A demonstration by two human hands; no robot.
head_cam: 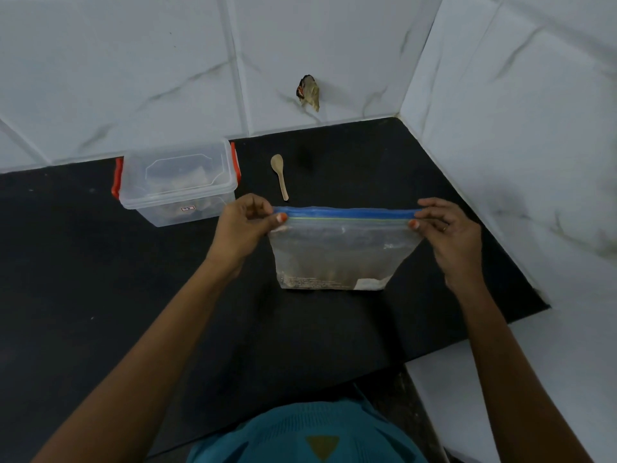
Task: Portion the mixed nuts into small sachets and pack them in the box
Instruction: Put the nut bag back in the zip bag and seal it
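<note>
- My left hand [245,225] pinches the zip bag's [344,252] blue seal at its left corner.
- My right hand [447,232] pinches the right corner.
- The bag stands on the black counter [100,279], right of the lidded box [177,182].

One zip bag [344,252], one box [167,208], one spoon [279,173].

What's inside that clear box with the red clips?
Inside the clear box, brownish packet-like shapes show. Cloudy plastic blurs them, so contents and number cannot be told.
</note>
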